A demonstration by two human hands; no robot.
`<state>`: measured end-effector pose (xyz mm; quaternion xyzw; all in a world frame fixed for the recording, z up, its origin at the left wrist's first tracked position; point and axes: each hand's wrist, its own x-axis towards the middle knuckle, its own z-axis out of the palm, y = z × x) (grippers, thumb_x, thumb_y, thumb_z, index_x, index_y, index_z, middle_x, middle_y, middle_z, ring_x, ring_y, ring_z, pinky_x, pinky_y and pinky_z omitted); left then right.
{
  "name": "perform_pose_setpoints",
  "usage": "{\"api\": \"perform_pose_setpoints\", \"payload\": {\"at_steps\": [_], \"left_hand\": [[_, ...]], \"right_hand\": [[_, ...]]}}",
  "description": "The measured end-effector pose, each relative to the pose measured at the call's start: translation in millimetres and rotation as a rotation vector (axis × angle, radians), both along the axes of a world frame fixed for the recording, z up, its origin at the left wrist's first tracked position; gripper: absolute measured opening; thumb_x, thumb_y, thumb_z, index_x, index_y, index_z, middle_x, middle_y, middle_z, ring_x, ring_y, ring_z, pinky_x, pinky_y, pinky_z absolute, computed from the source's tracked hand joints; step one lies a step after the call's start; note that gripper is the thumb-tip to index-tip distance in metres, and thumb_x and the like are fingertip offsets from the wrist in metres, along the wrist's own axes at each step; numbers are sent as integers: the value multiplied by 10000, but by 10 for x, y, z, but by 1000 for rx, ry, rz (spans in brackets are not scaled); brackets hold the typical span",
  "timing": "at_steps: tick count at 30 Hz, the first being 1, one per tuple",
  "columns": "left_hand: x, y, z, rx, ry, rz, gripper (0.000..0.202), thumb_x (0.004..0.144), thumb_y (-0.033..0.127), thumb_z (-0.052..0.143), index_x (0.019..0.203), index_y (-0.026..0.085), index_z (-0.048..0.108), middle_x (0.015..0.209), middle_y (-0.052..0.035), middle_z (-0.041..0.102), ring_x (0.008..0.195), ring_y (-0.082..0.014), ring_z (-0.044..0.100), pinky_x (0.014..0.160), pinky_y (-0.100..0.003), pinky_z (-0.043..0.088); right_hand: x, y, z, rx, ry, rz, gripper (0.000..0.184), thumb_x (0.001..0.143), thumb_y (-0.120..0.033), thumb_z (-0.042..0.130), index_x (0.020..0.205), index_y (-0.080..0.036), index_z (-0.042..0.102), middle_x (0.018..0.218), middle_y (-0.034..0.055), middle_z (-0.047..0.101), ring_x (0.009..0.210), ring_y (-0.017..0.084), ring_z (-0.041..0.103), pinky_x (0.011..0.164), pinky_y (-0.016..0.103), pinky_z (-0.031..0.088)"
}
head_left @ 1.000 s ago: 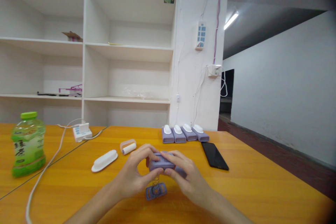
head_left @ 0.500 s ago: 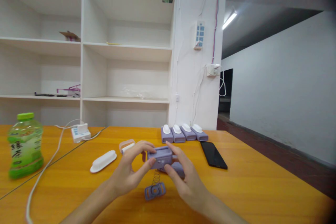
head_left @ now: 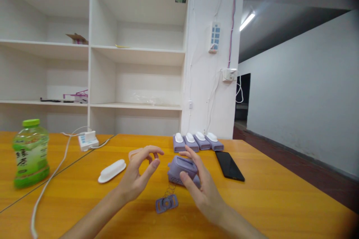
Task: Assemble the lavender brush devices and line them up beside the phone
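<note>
My right hand (head_left: 206, 190) is closed around a purple plastic housing (head_left: 181, 166), with the thumb on its near side and the fingers over its far right edge. The housing is tilted and has a slot in its top and small holes low on its near side. Part of another purple piece shows behind it, mostly hidden by my right hand. My left hand (head_left: 140, 175) hangs to the left of the housing, fingers apart, holding nothing. Below lies a flat purple frame (head_left: 166, 203) with a loose coil spring (head_left: 169, 190) standing on it.
A white oval cover (head_left: 112, 171) lies left of my left hand, and a pale pink part (head_left: 134, 153) is partly behind that hand. Several purple boxes with white tops (head_left: 190, 143) line the back. A black phone (head_left: 229, 166), green bottle (head_left: 31, 155) and power strip (head_left: 88, 141) are around.
My left hand has let go of the purple housing and moved left. The housing, now in my right hand alone, has turned and shifted right.
</note>
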<state>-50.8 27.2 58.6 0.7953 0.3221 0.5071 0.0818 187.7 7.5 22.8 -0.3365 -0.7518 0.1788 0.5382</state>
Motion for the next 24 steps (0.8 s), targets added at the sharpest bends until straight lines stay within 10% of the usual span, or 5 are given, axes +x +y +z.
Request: {"api": "perform_pose_setpoints", "payload": {"at_steps": [6, 10, 17, 24], "left_hand": [[-54, 161, -34, 12, -37, 77, 272, 1013, 410, 444, 1088, 223, 626, 1040, -59, 692, 927, -192, 643, 853, -305, 491], [-251, 406, -9, 18, 91, 370, 296, 1012, 396, 396, 1097, 202, 602, 1074, -69, 688, 911, -193, 649, 837, -288, 496], [-845, 808, -137, -257, 437, 846, 392, 870, 343, 473, 1145, 106, 622, 1165, -218, 661, 1171, -398, 577, 982, -510, 431], [-1155, 950, -337, -579, 549, 871, 578, 682, 579, 607, 1046, 135, 671, 1085, -239, 726, 1017, -425, 677, 821, -464, 499]], "right_hand": [[27, 42, 23, 14, -33, -14, 520, 986, -354, 549, 1474, -303, 378, 1486, 67, 473, 1362, 237, 461, 1167, 415, 354], [22, 43, 58, 21, -82, -63, 451, 974, -376, 563, 1404, -268, 480, 1426, 77, 541, 1317, 251, 507, 1136, 409, 382], [48, 115, 75, -164, -119, -305, 412, 978, -501, 498, 1263, -212, 574, 646, -2, 665, 614, 216, 646, 579, 294, 469], [-60, 84, -118, -221, -420, -439, 360, 935, -431, 542, 1249, -259, 580, 696, 28, 705, 641, 242, 674, 560, 288, 376]]}}
